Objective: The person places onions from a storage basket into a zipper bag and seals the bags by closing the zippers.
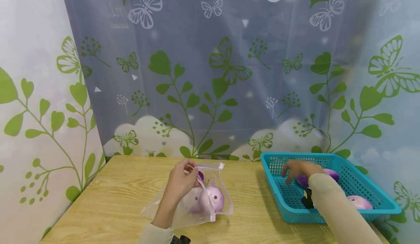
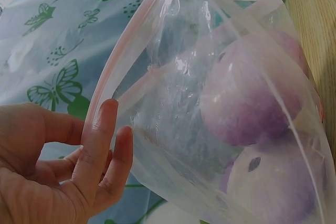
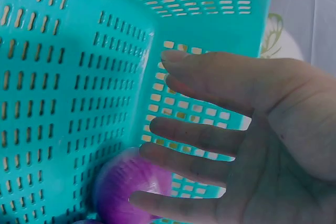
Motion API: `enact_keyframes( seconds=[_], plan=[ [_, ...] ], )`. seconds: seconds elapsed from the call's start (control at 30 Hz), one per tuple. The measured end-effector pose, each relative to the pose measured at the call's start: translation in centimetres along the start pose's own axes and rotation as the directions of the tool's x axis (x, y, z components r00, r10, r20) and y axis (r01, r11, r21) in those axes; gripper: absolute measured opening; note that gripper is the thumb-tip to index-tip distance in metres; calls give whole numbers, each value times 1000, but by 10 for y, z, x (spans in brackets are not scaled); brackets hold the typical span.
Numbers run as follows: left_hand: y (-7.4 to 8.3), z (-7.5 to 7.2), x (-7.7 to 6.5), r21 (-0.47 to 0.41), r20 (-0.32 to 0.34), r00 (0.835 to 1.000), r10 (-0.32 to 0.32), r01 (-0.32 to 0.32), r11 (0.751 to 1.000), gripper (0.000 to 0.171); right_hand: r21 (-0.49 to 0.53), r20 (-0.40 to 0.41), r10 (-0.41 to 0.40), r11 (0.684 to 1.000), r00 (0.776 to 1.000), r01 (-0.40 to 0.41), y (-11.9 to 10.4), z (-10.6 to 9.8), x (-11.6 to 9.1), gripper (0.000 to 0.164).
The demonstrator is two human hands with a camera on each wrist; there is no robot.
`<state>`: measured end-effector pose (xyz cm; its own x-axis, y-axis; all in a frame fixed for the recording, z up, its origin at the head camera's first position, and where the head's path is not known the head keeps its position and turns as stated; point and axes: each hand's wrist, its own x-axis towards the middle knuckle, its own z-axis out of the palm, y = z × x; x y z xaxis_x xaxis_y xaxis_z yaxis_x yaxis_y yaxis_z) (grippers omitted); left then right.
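Observation:
My left hand pinches the open rim of a clear zip bag on the table. Inside the bag lie several round purple-and-white onions, whose dark spots show through the plastic. In the left wrist view the fingers hold the bag's pinkish zip edge. My right hand is inside the turquoise basket, its fingers spread with nothing held. The right wrist view shows a shiny purple onion beside and partly behind the lower fingers. A paler onion lies near the basket's front right.
The basket stands at the right end of the wooden table, with perforated walls and a raised rim. A printed curtain with butterflies and leaves hangs behind the table. A dark band is on the right wrist.

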<state>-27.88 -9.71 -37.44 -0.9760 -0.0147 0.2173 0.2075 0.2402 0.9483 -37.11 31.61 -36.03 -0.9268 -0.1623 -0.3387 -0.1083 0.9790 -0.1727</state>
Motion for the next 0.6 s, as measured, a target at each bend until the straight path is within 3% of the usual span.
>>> enact_keyframes(
  seconds=[0.3,0.6],
  plan=[
    [-1,1,1,1,1,1000,-4,4,1000,10,-7,8,-39,999,999,39,8,5,5,30],
    [-1,1,1,1,-1,1000,-9,9,1000,10,16,-1,-21,1000,1000,21,14,5,8,32]
  ],
)
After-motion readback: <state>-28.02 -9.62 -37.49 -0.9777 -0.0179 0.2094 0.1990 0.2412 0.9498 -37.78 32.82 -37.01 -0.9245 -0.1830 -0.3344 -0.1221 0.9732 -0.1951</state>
